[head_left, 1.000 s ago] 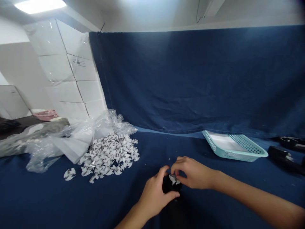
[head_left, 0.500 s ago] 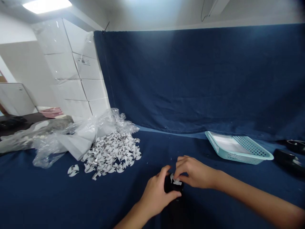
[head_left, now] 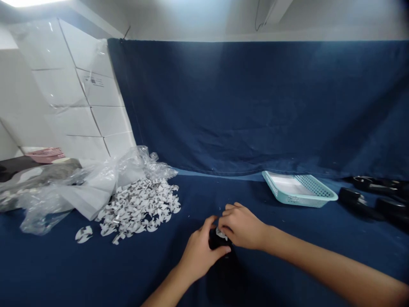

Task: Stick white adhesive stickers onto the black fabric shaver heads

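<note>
A black rounded object (head_left: 216, 241) sits in the grip of my left hand (head_left: 201, 249), its thumb and fingers curled round the sides. On its top lies a small white piece (head_left: 221, 233), partly covered by fingers. My right hand (head_left: 243, 226) is closed, its fingertips pinched on that white piece from the right. To the left, a heap of small white curved pieces (head_left: 143, 207) is spread on the dark blue cloth (head_left: 128, 273). A few similar pieces (head_left: 84, 234) lie apart at the heap's left.
Crumpled clear plastic (head_left: 105, 175) lies behind the heap, by stacked white boxes (head_left: 96, 94). A light-blue basket (head_left: 306, 199) with white sheets inside stands at right. Black objects (head_left: 354, 200) lie beyond it. A blue curtain (head_left: 239, 106) hangs behind.
The view has shifted, so the scene sits further left and more black objects show at right. My right fingers now cover more of the white piece; my left hand keeps its hold.
</note>
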`<state>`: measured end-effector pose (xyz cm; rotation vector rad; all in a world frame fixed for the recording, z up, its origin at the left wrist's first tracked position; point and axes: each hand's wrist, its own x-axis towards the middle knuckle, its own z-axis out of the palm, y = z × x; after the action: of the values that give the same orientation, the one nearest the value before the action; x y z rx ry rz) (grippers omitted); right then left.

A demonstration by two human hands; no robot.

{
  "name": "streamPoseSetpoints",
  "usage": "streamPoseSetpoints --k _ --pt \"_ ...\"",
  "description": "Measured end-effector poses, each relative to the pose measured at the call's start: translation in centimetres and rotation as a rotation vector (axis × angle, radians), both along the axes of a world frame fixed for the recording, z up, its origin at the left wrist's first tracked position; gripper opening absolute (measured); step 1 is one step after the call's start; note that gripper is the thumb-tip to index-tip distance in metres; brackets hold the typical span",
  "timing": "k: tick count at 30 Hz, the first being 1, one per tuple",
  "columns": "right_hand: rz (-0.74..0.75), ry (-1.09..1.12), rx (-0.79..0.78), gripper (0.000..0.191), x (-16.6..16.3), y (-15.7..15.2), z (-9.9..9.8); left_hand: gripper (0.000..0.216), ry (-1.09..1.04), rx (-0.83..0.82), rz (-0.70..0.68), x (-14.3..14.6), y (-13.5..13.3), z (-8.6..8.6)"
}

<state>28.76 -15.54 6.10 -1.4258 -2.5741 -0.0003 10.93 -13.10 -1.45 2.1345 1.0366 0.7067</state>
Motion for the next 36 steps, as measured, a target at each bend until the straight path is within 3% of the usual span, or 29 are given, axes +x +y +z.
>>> streamPoseSetpoints --k 7,14,26,31,36 --pt "-0.179 0.056 0.075 0.009 -0.2 -1.0 -1.3 0.073 -0.005 0.018 -0.009 0.2 0.5 0.0" --pt "-0.287 0.097 0.137 0.019 -0.5 -2.7 -2.1 0.066 -0.071 0.062 -0.029 0.3 0.6 -0.2" --pt "-0.213 0.073 0.088 0.012 -0.2 -3.5 -1.1 0.067 -0.093 0.084 -0.042 1.0 -0.6 -0.3" --pt "-0.217 0.102 0.044 0.013 3.0 -5.4 0.2 0.068 -0.157 0.028 -0.17 4.1 -2.3 0.5" --pt "-0.273 0.154 0.021 0.036 8.3 -8.0 1.3 0.072 -0.059 0.069 -0.2 9.3 -4.2 1.9"
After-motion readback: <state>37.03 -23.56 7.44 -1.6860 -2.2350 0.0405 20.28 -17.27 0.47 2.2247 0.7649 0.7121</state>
